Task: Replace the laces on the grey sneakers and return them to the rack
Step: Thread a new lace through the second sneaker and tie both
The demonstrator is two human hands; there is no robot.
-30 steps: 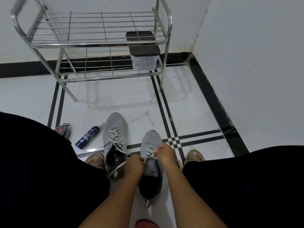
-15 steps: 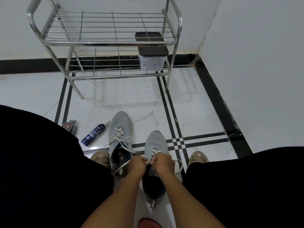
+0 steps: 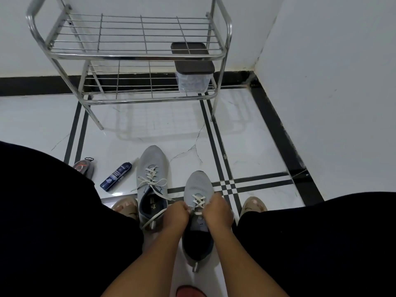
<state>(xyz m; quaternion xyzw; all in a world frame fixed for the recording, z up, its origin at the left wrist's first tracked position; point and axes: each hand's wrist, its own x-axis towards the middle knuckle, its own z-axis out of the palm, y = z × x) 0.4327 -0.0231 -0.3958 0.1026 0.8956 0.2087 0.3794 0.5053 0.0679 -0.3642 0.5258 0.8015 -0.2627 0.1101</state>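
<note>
Two grey sneakers stand side by side on the white floor between my knees. The left sneaker (image 3: 152, 168) has white laces lying loose across its tongue and down its side. The right sneaker (image 3: 198, 185) carries a white lace (image 3: 198, 200) crossed through its lower eyelets. My left hand (image 3: 176, 215) pinches one end of that lace at the shoe's left side. My right hand (image 3: 218, 211) grips the other end at the right side. The metal wire rack (image 3: 137, 56) stands against the wall beyond the shoes.
A clear box with a dark lid (image 3: 192, 69) sits on the rack's lower shelf at the right. A blue spray can (image 3: 116, 176) and a small dark packet (image 3: 83, 167) lie on the floor to the left. A wall corner closes the right side.
My hands have drawn slightly apart on the right sneaker's lace, and the crossed lace shows between them. My head has tilted, so the rack sits a little lower in view.
</note>
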